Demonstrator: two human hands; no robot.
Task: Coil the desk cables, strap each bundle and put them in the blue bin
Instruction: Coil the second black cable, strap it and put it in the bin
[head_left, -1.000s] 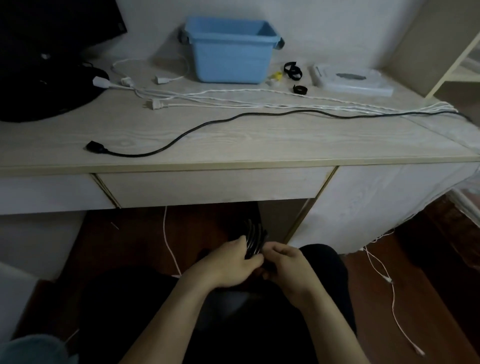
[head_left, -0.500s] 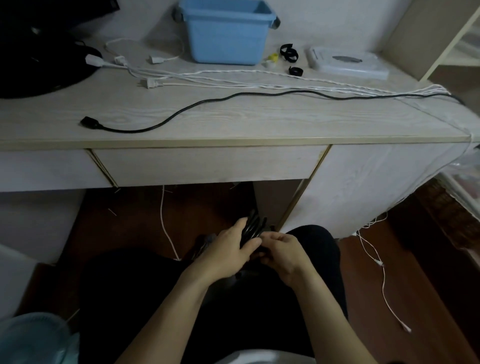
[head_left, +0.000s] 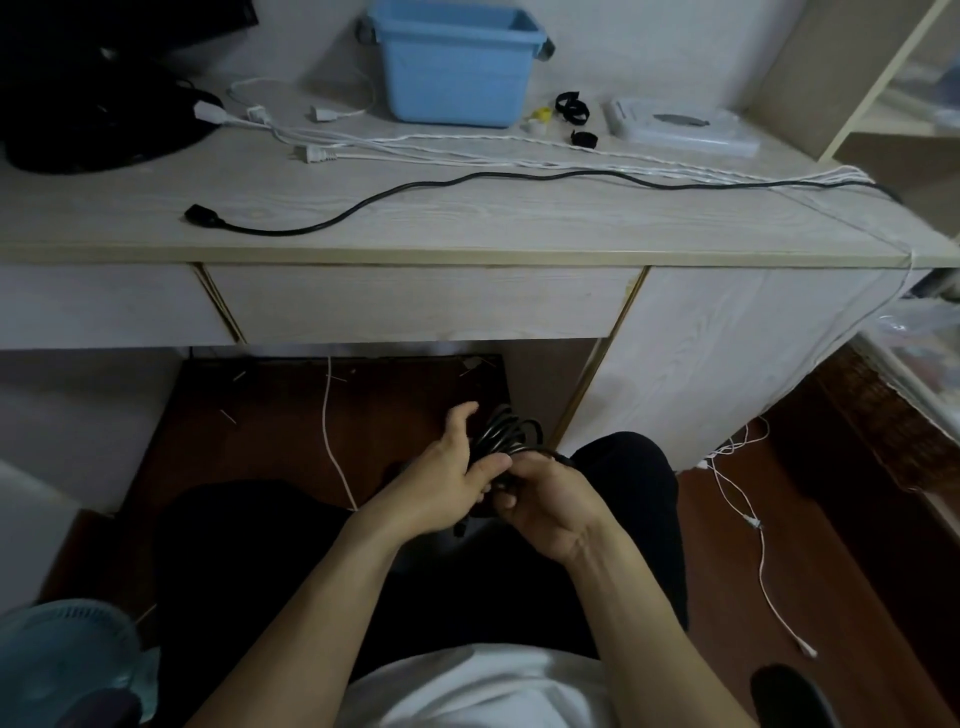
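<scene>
Over my lap, below the desk edge, I hold a coiled black cable bundle (head_left: 506, 434) between both hands. My left hand (head_left: 447, 480) grips its left side with the thumb across it and the fingers partly lifted. My right hand (head_left: 545, 501) is closed on the lower part of the coil. The blue bin (head_left: 452, 67) stands at the back of the desk (head_left: 467, 218). A black cable (head_left: 415, 189) and several white cables (head_left: 467, 150) lie stretched across the desk. Black straps (head_left: 571, 106) lie right of the bin.
A black monitor base (head_left: 88, 119) fills the desk's back left. A flat white device (head_left: 680, 127) lies at the back right. White cables (head_left: 748, 514) trail off the desk's right edge to the floor. A light blue fan (head_left: 62, 660) is at lower left.
The view has tilted down. My left fingers have opened and lifted off the coil's top, while the right hand has stayed closed on the bundle.
</scene>
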